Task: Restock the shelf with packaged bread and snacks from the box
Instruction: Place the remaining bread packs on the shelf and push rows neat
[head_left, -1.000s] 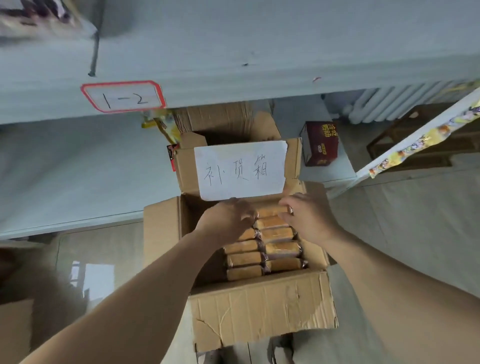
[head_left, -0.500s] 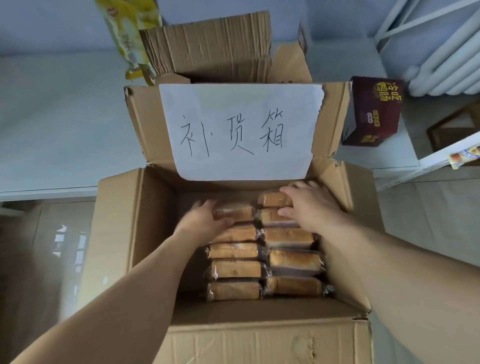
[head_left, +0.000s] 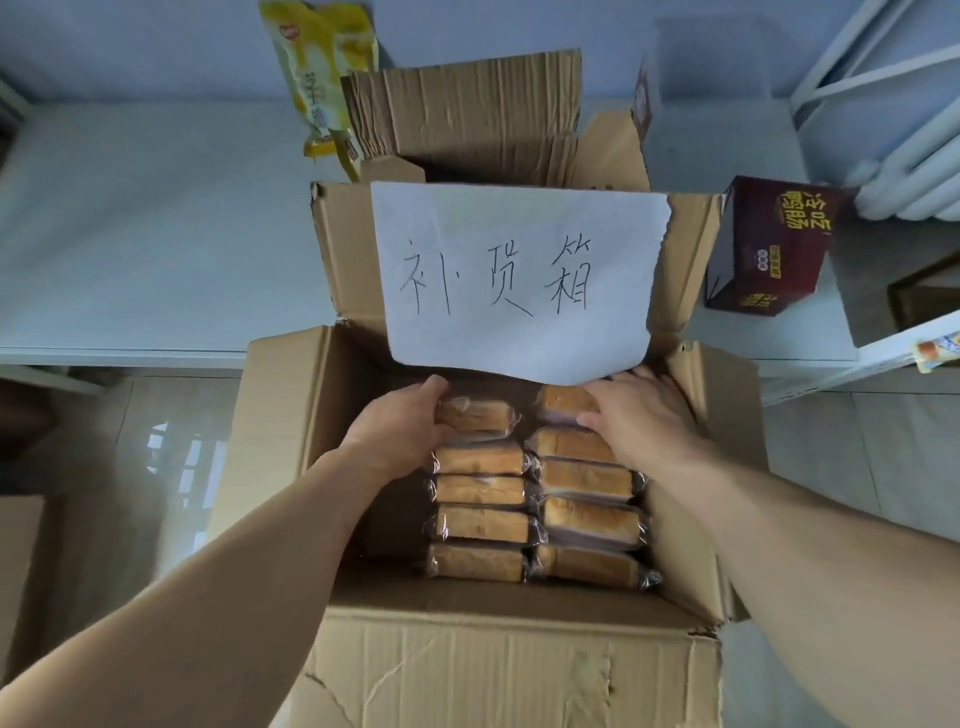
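An open cardboard box (head_left: 498, 670) stands below me with a handwritten paper sign (head_left: 519, 280) on its far flap. Inside lie two rows of clear-wrapped bread loaves (head_left: 587, 525), several in each row. My left hand (head_left: 400, 431) grips the left end of the farthest loaf in the left row (head_left: 480, 413). My right hand (head_left: 639, 421) curls over the farthest loaf in the right row (head_left: 563, 402), with the thumb on its near side and the fingers over its far side.
A pale shelf surface (head_left: 156, 234) runs behind the box. On it are a yellow snack bag (head_left: 317, 67), folded cardboard (head_left: 467, 114) and a dark red carton (head_left: 769, 244). A white radiator (head_left: 904, 166) is at the far right. A tiled floor (head_left: 156, 467) lies to the left.
The view dropped and closed in on the box. Both hands went from the box's top down onto the farthest loaves and closed round them.
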